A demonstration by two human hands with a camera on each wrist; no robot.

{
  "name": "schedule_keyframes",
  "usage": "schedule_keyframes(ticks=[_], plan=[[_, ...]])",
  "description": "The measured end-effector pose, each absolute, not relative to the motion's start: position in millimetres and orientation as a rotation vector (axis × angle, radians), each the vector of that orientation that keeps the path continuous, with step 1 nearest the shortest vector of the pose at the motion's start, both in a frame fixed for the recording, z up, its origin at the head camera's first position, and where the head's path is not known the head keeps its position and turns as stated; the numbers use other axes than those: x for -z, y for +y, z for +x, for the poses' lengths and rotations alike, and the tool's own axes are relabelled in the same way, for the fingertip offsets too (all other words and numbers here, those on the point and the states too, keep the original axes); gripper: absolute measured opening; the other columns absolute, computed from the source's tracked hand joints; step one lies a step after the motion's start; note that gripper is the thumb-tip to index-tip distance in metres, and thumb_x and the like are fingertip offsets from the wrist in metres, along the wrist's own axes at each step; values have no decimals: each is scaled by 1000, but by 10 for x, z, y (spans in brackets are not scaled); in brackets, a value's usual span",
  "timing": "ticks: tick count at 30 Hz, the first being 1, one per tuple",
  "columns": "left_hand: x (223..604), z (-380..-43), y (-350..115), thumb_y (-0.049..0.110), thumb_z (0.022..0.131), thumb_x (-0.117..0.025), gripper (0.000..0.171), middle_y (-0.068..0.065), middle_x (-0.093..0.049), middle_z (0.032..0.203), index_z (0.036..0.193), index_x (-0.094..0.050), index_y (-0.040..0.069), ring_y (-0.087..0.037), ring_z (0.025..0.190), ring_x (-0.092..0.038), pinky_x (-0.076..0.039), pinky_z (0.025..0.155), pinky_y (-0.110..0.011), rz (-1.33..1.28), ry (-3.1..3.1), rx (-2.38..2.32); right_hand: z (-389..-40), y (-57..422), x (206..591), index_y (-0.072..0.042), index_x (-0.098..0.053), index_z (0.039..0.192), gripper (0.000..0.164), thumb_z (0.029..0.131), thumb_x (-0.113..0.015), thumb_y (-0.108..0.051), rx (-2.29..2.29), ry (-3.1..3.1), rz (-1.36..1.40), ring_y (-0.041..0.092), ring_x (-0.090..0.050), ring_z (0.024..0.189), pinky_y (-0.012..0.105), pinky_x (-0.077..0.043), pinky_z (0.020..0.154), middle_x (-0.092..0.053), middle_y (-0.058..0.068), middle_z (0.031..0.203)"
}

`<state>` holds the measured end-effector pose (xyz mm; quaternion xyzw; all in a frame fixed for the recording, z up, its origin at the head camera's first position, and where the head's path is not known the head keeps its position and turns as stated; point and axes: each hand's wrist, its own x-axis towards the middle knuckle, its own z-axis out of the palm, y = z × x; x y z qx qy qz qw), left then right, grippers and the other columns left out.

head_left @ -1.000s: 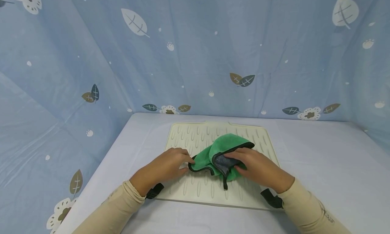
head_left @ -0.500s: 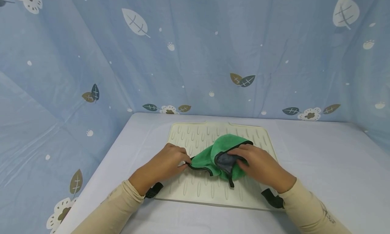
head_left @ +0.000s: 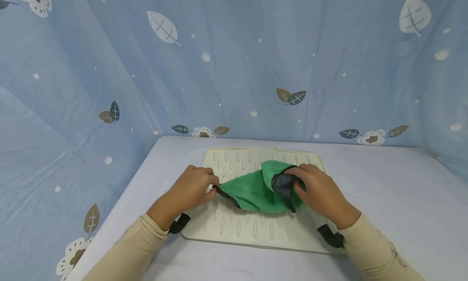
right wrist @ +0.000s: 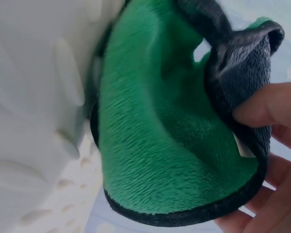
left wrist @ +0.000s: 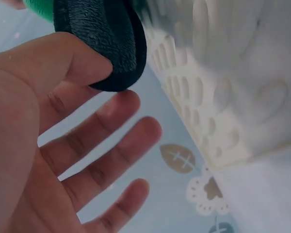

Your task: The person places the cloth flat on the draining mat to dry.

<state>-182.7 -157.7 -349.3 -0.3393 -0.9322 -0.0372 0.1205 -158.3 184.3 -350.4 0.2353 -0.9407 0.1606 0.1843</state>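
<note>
A plush cloth (head_left: 252,191), green on one side and dark grey on the other with a black bound edge, is stretched between both hands over a cream ridged mat. My left hand (head_left: 193,187) pinches its left corner between thumb and index finger; in the left wrist view the other fingers spread away below the dark side (left wrist: 104,39). At the cloth's right end, my right hand (head_left: 318,189) pinches a folded-over part where the grey side shows. The right wrist view has the thumb on the grey face (right wrist: 242,82), a small white tag beside it, and the green side sagging in a curve.
The cream mat (head_left: 226,228) with raised oval ridges lies on a white-covered table (head_left: 384,191). Behind and to the left hangs a blue curtain (head_left: 234,70) printed with leaves and flowers. Dark straps show at both wrists.
Both hands have drawn apart, the left moving left and slightly up, the right moving right. The cloth between them has gone from bunched to more spread, its left corner lifted.
</note>
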Motion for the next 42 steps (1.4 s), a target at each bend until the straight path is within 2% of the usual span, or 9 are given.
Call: schedule_keyframes(ticks=[6, 11, 24, 32, 37, 42], plan=[[3460, -1836, -1641, 15, 80, -76, 9, 7, -66, 82, 87, -77, 22, -9, 71, -60, -47, 70, -39, -907, -2752, 80, -1612, 1885, 3507, -4, -72, 110, 27, 84, -72, 1, -469, -2642, 613, 26, -63, 92, 43, -55, 71, -68, 11, 99], [3454, -1839, -1690, 14, 80, -76, 11, 5, -68, 86, 88, -78, 21, -14, 74, -63, -48, 67, -40, -841, -2806, 69, -1631, 1912, 3515, -4, -72, 107, 23, 84, -71, 0, -483, -2647, 582, 25, -62, 91, 44, -55, 71, -68, 12, 100], [3398, -1819, -1766, 16, 83, -77, 10, 0, -67, 87, 93, -79, 17, -21, 78, -64, -50, 68, -47, -629, -3018, -3, -1647, 1965, 3482, -3, -69, 104, 18, 87, -67, -2, -517, -2679, 490, 20, -56, 74, 38, -48, 62, -67, 11, 92], [3414, -1827, -1751, 15, 84, -76, 12, -1, -68, 93, 96, -79, 16, -23, 84, -66, -50, 73, -49, -640, -3090, 6, -1684, 1974, 3515, -2, -65, 110, 21, 89, -63, -5, -522, -2815, 439, 18, -56, 71, 37, -49, 60, -68, 11, 93], [3430, -1823, -1719, 9, 86, -69, 12, 2, -70, 93, 88, -79, 17, -16, 83, -63, -50, 80, -49, -685, -3174, 145, -1700, 1979, 3551, -2, -65, 113, 23, 91, -61, -6, -494, -2935, 446, 16, -55, 72, 35, -47, 60, -66, 7, 91], [3472, -1830, -1704, 9, 92, -60, 19, 4, -67, 86, 85, -76, 16, -11, 75, -56, -50, 75, -45, -760, -3128, 204, -1691, 1972, 3555, -3, -67, 112, 21, 93, -59, -2, -458, -2898, 494, 21, -62, 80, 37, -50, 62, -67, 8, 94]])
